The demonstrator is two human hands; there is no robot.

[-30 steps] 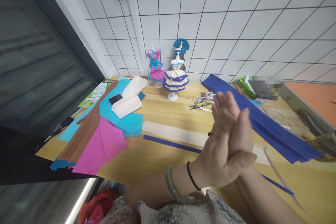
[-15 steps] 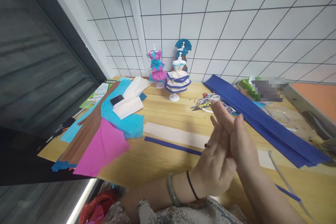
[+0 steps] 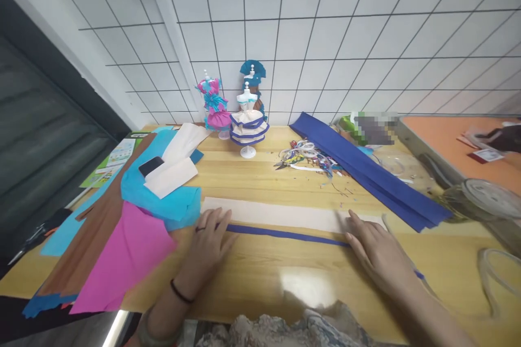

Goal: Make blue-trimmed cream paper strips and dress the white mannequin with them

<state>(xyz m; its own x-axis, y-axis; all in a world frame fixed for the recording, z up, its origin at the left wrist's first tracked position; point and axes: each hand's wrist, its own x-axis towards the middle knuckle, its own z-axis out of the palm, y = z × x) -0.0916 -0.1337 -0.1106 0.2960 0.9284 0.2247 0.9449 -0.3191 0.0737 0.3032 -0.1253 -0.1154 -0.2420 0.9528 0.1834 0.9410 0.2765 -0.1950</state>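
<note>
A cream paper strip [image 3: 277, 213] lies flat across the table in front of me, with a narrow dark blue strip [image 3: 285, 235] along its near edge. My left hand [image 3: 209, 241] rests at the left ends of both strips, fingers stretched out and slightly apart. Over the right part of the strips is my right hand [image 3: 372, 241], palm down, its fingers extended and touching the strips' right part. Neither hand grips anything. The blue strip continues under my right hand, where part of it is hidden.
Small dress forms in paper dresses, one cream with blue trim [image 3: 248, 124], stand by the tiled wall. Folded blue paper [image 3: 358, 168] lies right, beside tangled ribbons [image 3: 309, 152]. Pink paper [image 3: 126, 249], brown paper [image 3: 93, 233] and a phone [image 3: 151, 167] lie left.
My hands were pressed together above the table; now they have parted and come down onto the two ends of the strips. The view has shifted to the right.
</note>
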